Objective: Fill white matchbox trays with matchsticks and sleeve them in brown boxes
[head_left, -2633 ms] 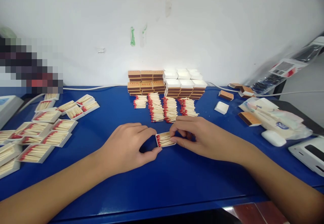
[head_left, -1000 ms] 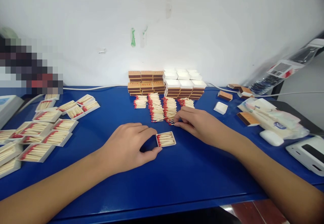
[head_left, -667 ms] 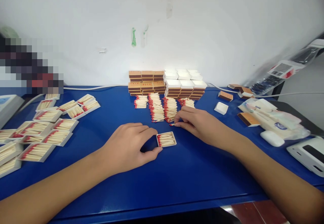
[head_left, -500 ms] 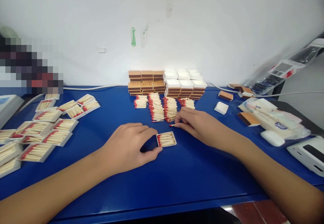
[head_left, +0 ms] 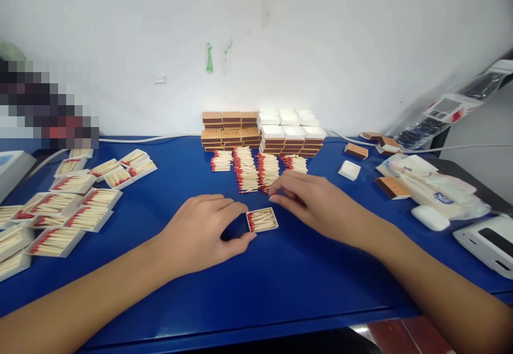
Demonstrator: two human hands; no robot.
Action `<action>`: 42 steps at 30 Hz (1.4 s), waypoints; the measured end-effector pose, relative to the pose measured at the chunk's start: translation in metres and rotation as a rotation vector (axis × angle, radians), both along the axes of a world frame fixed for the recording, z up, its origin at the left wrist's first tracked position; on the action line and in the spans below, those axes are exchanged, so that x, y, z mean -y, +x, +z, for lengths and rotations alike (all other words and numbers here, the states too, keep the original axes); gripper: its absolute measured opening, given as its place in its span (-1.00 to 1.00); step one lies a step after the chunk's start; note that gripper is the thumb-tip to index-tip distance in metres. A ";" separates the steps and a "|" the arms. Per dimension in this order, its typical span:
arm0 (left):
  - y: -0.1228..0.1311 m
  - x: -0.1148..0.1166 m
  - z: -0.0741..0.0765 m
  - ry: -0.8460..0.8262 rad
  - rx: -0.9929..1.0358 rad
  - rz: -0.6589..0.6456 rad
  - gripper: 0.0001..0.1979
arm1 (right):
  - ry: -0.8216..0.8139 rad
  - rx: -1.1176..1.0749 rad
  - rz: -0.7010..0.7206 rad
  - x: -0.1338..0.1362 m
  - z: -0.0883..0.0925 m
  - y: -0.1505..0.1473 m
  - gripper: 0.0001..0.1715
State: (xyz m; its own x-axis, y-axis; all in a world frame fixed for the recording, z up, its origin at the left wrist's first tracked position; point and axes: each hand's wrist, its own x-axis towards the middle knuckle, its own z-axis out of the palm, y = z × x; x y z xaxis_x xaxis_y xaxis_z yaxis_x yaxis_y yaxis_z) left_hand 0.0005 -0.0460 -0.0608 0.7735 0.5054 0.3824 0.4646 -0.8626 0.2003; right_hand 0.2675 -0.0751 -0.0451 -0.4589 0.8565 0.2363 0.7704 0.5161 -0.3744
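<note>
A small white matchbox tray (head_left: 276, 227) filled with red-headed matches (head_left: 262, 219) lies on the blue table. My left hand (head_left: 204, 231) has its thumb and forefinger at two corners of the tray's left end, holding it from the side. Above and right of the tray, my right hand (head_left: 302, 196) is curled in a pinch, with its fingertips by the near end of a row of matches (head_left: 267, 170). Anything inside that pinch is hidden. Beside this row lie a longer row of matches (head_left: 246, 170) and smaller piles to either side.
Brown matchboxes (head_left: 230, 138) and white trays (head_left: 286, 130) are stacked against the wall. Several filled trays (head_left: 60, 204) cover the left side. Loose matchboxes (head_left: 393, 187), a white tray (head_left: 349, 170), a tissue pack (head_left: 441, 194) and a white device (head_left: 487, 244) lie right.
My right fingertips have shifted slightly left, over the spot where a match stuck out from them. That match no longer shows. My left hand and the tray have stayed in place.
</note>
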 end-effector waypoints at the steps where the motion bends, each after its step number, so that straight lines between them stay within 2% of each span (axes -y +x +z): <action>1: 0.000 0.000 0.000 0.003 0.002 -0.001 -0.75 | 0.028 0.018 -0.023 -0.003 -0.001 0.005 -0.87; 5: 0.000 0.000 -0.001 0.007 -0.001 -0.003 -0.74 | 0.048 0.099 -0.040 -0.014 -0.008 0.016 -0.83; 17: -0.001 -0.001 -0.001 0.001 -0.008 -0.001 -0.74 | 0.034 0.105 -0.053 -0.018 -0.015 0.015 -0.85; 36: 0.000 0.000 0.001 0.008 -0.021 -0.004 -0.75 | -0.004 0.108 -0.041 -0.018 -0.013 0.015 -0.84; 42: 0.000 0.000 0.001 0.001 -0.014 0.002 -0.74 | -0.034 0.109 -0.034 -0.011 -0.006 0.012 -0.86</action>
State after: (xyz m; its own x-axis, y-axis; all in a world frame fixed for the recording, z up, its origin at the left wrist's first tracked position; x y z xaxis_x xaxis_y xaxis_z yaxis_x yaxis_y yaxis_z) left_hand 0.0003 -0.0463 -0.0596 0.7776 0.5068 0.3722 0.4691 -0.8617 0.1933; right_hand 0.2799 -0.0638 -0.0510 -0.4506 0.8789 0.1567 0.8246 0.4770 -0.3041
